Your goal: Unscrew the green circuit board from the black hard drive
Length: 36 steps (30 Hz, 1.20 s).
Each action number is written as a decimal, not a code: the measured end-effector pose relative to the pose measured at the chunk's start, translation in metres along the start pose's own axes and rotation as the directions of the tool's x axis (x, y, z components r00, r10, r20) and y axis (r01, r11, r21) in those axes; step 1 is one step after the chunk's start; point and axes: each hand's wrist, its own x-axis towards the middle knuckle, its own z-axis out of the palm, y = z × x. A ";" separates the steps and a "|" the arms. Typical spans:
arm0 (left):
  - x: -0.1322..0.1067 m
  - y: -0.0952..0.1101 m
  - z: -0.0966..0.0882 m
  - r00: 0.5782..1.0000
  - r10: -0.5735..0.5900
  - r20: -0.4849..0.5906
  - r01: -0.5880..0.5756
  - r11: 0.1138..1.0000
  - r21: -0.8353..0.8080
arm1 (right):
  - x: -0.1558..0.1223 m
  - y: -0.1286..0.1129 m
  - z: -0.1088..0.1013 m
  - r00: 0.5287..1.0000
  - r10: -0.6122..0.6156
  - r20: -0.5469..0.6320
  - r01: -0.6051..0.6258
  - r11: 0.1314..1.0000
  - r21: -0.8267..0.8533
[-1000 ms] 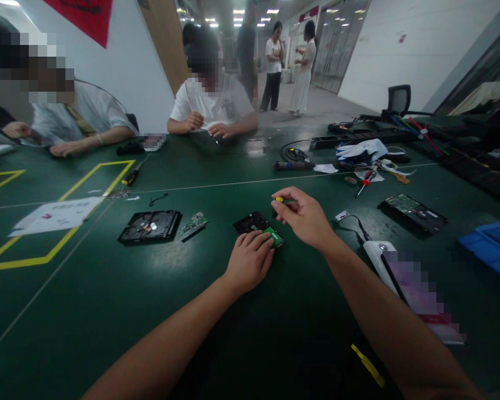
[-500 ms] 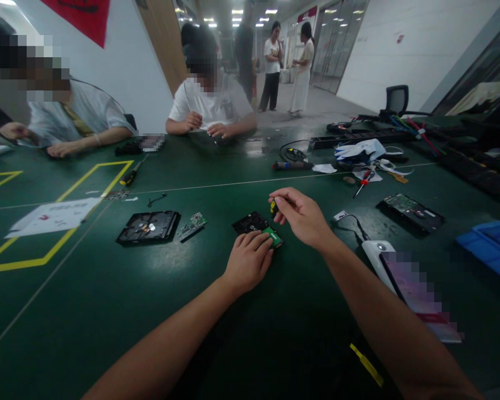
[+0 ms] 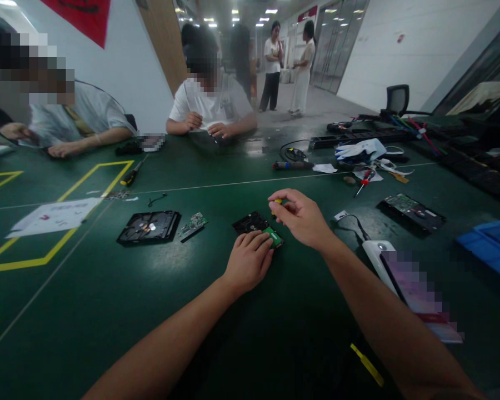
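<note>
In front of me lies a hard drive (image 3: 250, 222), black at its far left end, with a green circuit board (image 3: 275, 238) at its right. My left hand (image 3: 250, 261) holds the drive down on the table, its fingers bent over the near part and covering much of it. Just above the drive's right side, my right hand (image 3: 298, 216) is closed around a short screwdriver (image 3: 278, 201) with a yellow and black handle. Fingers hide most of the screwdriver, and its tip cannot be made out.
To the left lie another hard drive (image 3: 148, 228) and a loose circuit board (image 3: 194, 225). A third drive (image 3: 412, 213), a white power bank (image 3: 377, 253) with a cable, and a blue tray (image 3: 489, 247) are at the right. Two people sit across the green table (image 3: 108, 300).
My right hand has turned the screwdriver a little, so the handle shows differently between the fingers. My left hand and the hard drive look unmoved.
</note>
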 end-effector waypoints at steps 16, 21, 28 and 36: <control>0.000 0.000 0.001 1.000 0.010 -0.011 -0.010 1.000 0.003 | -0.001 0.000 -0.003 0.998 -0.058 -0.038 0.053 0.991 -0.121; 0.000 0.000 0.001 1.000 0.006 -0.001 -0.006 1.000 0.007 | -0.002 -0.003 -0.004 0.999 -0.047 -0.011 0.046 0.994 -0.101; 0.000 0.000 0.000 1.000 0.007 0.000 -0.007 1.000 0.008 | -0.001 -0.001 -0.002 0.999 -0.043 -0.029 0.040 0.995 -0.092; 0.000 -0.001 0.001 1.000 0.006 -0.005 -0.006 1.000 0.002 | 0.000 0.003 -0.002 0.999 -0.013 -0.049 0.009 0.997 -0.072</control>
